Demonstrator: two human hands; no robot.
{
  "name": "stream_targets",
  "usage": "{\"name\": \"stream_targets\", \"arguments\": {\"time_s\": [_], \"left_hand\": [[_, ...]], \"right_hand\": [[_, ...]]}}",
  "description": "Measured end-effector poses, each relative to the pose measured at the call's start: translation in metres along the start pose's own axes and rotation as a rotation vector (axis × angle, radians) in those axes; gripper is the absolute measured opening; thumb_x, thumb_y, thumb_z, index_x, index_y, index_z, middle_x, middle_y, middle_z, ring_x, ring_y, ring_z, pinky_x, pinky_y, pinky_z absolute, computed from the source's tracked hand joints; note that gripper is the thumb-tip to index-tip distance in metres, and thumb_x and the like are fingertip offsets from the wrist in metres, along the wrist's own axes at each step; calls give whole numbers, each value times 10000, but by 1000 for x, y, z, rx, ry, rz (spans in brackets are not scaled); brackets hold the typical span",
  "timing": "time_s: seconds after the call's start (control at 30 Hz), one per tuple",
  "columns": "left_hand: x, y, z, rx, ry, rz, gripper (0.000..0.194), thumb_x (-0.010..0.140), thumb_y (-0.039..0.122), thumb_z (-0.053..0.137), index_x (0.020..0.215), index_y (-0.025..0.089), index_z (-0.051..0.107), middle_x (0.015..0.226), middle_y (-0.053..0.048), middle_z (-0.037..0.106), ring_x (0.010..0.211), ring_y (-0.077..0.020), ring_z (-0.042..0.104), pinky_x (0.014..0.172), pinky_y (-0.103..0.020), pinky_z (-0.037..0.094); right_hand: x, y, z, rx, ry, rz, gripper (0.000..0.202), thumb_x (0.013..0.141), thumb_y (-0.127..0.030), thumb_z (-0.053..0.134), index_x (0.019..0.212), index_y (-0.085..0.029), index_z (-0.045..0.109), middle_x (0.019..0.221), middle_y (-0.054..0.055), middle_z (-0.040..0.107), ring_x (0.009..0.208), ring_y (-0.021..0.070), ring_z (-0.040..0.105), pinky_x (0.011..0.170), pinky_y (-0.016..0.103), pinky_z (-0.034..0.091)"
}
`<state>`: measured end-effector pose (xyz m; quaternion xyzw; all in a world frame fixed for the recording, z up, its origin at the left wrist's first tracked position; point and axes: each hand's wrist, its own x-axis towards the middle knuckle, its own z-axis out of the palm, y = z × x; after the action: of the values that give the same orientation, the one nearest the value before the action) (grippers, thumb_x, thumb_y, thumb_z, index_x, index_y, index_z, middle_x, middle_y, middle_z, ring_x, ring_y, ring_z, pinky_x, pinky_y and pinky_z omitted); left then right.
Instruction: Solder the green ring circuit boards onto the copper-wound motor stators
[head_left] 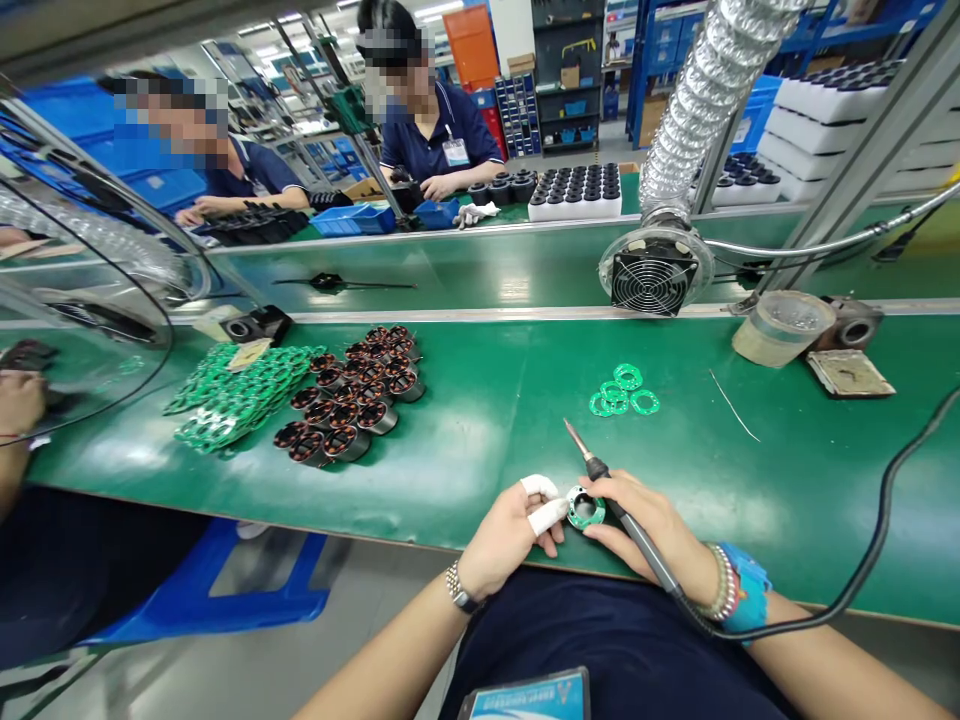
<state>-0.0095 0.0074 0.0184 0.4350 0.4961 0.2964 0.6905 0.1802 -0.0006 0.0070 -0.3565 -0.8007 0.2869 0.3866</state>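
The right hand (660, 515) has its forefinger and thumb parted by the width of the green-and-white ring (586, 509), closed on its edges; a soldering iron (645, 545) lies across the same hand, its tip pointing up and away over the bench; the left hand (501, 535) has white covers (548, 515) on thumb and forefinger, these two slightly apart and touching the ring's left edge, though whether they pinch it I cannot tell; the ring is between the hands, near the front edge of the green bench (465, 400); beyond it lie loose green rings (644, 401), with a thin wire (733, 405) to their right; farther left stand copper-wound parts (345, 442) beside a pile of green boards (217, 425); a tub (782, 328) stands far right, and a fan (652, 281) hangs under a foil duct (694, 100); two people (431, 130) (251, 170) sit across the bench.
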Motion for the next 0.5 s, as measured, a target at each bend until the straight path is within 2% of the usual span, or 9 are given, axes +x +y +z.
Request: {"name": "stream_targets", "arguments": {"time_s": [0.17,0.33,0.43,0.5], "left_hand": [[2,0,-7,-101,-76,-30,296,697,370,675,751,128,514,660,3,590,539,-85,587,513,-193,490],[3,0,2,4,-23,-6,312,716,397,645,738,143,466,550,38,548,437,-76,547,436,-180,461],[5,2,4,37,25,19,323,724,403,632,826,168,435,544,65,527,411,-78,531,404,-177,444],[6,4,2,25,12,17,346,735,405,617,925,179,436,590,60,537,459,-95,559,424,-193,463]], "right_hand": [[1,-1,-1,3,2,-4,288,835,-182,561,1111,-203,483,1019,81,594,905,182,578,790,312,503],[1,-3,0,-3,18,-2,277,830,-181,563,1098,-197,494,992,77,597,886,178,585,775,299,507],[0,-2,1,2,20,-1,273,829,-183,565,1093,-197,499,980,76,598,873,175,589,765,298,511],[1,0,0,9,7,12,281,830,-186,564,1102,-198,497,995,81,600,887,178,593,777,305,510]]}}
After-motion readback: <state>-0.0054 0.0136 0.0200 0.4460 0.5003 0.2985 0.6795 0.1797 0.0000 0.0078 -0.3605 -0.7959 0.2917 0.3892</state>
